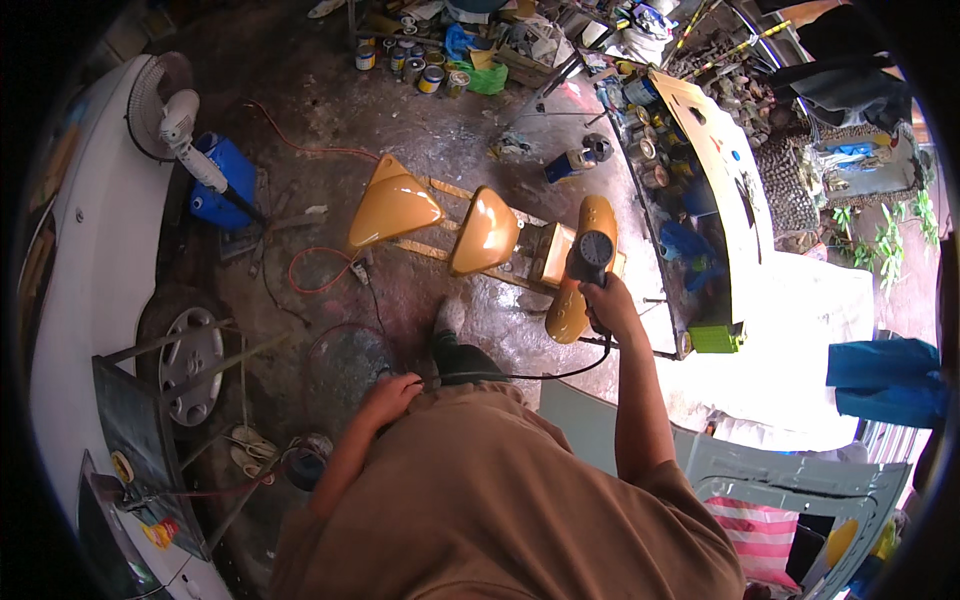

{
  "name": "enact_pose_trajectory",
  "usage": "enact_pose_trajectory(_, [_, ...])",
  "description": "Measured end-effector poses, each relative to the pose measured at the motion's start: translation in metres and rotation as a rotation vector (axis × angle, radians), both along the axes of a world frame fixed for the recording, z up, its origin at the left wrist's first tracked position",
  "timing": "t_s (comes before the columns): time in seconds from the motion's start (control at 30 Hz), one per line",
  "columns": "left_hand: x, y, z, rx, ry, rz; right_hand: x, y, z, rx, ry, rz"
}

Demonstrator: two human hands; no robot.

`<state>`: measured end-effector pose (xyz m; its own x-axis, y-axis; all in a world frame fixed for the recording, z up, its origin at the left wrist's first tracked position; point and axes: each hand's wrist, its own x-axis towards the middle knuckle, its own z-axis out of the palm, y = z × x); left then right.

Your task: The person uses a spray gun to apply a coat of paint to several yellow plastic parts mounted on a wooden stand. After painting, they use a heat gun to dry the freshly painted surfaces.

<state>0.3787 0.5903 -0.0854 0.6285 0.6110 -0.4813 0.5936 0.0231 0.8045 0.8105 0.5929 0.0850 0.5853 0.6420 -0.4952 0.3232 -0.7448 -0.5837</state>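
My right hand is wrapped round the handle of a black hair dryer. The dryer is over a rounded, glossy orange-gold painted part and hides its middle. From the handle a black cord runs across my waist to my left hand, whose fingers are closed on it. Farther left, a glossy orange-gold triangular panel and a second curved panel rest on a low rack with orange-stained rails. A smaller boxy orange part lies beside the dryer.
An orange extension cord loops over the floor to a socket. At left are a standing fan, a blue container and a white vehicle body. Paint cans stand at the back; a cluttered bench is right.
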Motion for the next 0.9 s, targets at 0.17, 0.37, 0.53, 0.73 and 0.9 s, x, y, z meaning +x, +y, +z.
enact_pose_trajectory(0.17, [-0.036,-0.013,0.006,-0.027,0.042,-0.084,-0.062,-0.06,0.001,-0.056,0.011,-0.07])
enact_pose_trajectory(0.37, [-0.067,-0.025,0.007,0.007,0.124,-0.189,-0.096,-0.146,-0.046,0.15,0.181,-0.278])
enact_pose_trajectory(0.53, [-0.08,-0.025,-0.002,0.035,0.125,-0.182,-0.101,-0.218,-0.078,0.36,0.227,-0.578])
enact_pose_trajectory(0.73, [-0.066,-0.019,0.002,0.095,0.123,-0.187,-0.089,-0.265,-0.07,0.714,0.551,-1.018])
enact_pose_trajectory(0.9, [-0.037,-0.007,0.014,0.008,0.097,-0.254,-0.037,-0.282,-0.092,0.871,0.676,-1.248])
